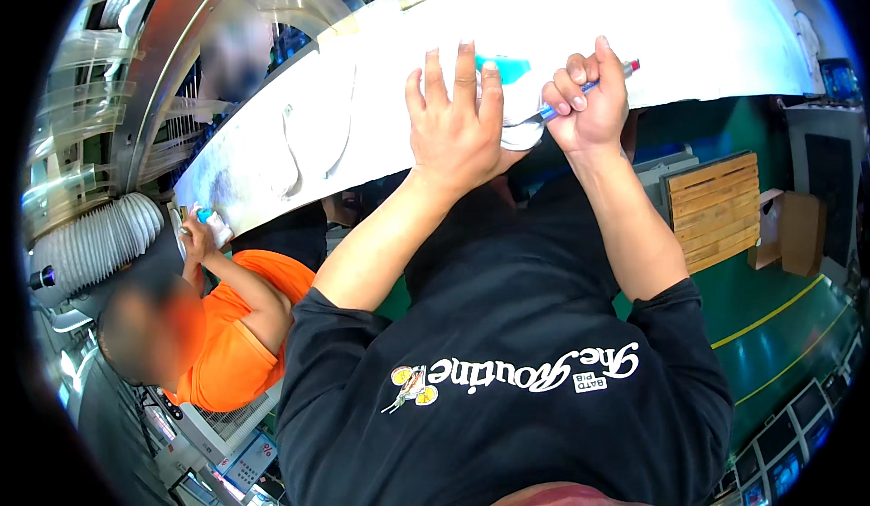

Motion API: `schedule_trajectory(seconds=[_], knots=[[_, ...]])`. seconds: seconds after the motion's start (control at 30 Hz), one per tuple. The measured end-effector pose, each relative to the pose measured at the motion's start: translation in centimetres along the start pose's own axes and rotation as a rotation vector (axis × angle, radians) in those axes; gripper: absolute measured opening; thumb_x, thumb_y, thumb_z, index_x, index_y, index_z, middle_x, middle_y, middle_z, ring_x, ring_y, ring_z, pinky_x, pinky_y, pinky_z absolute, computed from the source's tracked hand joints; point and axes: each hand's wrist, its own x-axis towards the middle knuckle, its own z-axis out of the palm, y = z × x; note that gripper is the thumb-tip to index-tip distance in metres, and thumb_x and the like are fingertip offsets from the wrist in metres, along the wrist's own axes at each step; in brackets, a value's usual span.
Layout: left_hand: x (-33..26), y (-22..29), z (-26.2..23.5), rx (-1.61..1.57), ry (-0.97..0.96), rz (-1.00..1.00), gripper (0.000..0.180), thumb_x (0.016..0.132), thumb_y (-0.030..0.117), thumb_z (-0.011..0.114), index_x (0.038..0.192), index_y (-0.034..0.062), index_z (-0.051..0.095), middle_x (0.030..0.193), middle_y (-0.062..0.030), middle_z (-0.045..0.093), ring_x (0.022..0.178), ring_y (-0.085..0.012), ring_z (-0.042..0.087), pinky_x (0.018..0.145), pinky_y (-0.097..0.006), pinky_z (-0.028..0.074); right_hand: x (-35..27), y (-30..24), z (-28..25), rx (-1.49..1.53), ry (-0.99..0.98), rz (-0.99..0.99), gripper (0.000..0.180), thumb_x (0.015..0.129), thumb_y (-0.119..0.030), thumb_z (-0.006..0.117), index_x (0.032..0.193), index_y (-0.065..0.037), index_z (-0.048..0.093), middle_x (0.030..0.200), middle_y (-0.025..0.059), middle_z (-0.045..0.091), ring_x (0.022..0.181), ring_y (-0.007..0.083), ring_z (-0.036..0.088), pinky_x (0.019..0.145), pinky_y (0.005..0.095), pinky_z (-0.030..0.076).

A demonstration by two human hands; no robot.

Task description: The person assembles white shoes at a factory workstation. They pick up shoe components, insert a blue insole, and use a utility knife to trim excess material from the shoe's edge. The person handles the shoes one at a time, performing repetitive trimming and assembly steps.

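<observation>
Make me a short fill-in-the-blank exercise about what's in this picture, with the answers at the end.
1. The right hand grips a slim, red-ended tool whose shaft is ____.
2. The left hand, its fingers extended, shows against a worktop that is ____.
3. The co-worker's shirt, at the left of the picture, is ____.
4. The lines on the green floor are ____.

Missing words: blue; white; orange; yellow.

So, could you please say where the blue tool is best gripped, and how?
Probably the tool's shaft, from the right, as the right hand holds it: slim and slanted, its lower-left end by the white piece, its red end jutting clear.
</observation>
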Motion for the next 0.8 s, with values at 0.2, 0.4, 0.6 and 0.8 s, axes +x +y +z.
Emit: schedule_trajectory(seconds=[0.2, 0.4, 0.6, 0.8], knots=[[-2.2, -1.0, 0.9, -0.066, 0.121, 0.062, 0.085, 0.075, 0.053, 0.093, 0.139, 0.0060, 0.065, 0.157, -0.0225, 0.059, 0.139, -0.0521, 0.056, 0.101, -0.062, 0.045, -0.8, -0.4, -2.7, 0.123, -0.265, 0.198, 0.042, 0.113, -0.032, 0.056, 0.075, -0.017, 0.047, 0.072, -0.0012, 0.053, 0.047, 0.0093, 0.038, 0.051, 0.0293, 0.034], [-4.6, -1.2, 2.1, -0.182, 0.277, 0.081, 0.076, 0.079, 0.054, 0.092, 0.136, 0.0098, 0.068, 0.158, -0.0194, 0.062, 0.137, -0.0545, 0.058, 0.099, -0.064, 0.046, -1.1, -2.5, -1.0, -0.171, -0.323, 0.200, 0.044, 0.113, -0.032, 0.059, 0.074, -0.014, 0.048, 0.072, -0.0012, 0.053, 0.048, 0.0103, 0.042, 0.052, 0.0311, 0.039], [-5.2, -3.1, 1.2, -0.375, 0.386, 0.047, 0.098, 0.076, 0.071, 0.092, 0.149, 0.0130, 0.062, 0.158, -0.0201, 0.062, 0.139, -0.0541, 0.058, 0.106, -0.063, 0.046, -0.6, -7.7, -0.4, -1.550, -0.529, -0.371, 0.046, 0.115, -0.028, 0.062, 0.072, -0.012, 0.056, 0.060, -0.0017, 0.056, 0.051, 0.0071, 0.051, 0.048, 0.0267, 0.044], [-6.0, -6.8, -1.5, -0.660, 0.398, -0.006, 0.109, 0.063, 0.068, 0.102, 0.145, 0.0095, 0.060, 0.155, -0.0315, 0.060, 0.142, -0.0464, 0.062, 0.115, -0.051, 0.054, -2.8, -2.1, 2.2, -1.296, -0.449, -0.356, 0.037, 0.110, -0.016, 0.065, 0.076, -0.007, 0.054, 0.064, 0.0016, 0.051, 0.049, 0.0145, 0.049, 0.050, 0.0316, 0.046]])
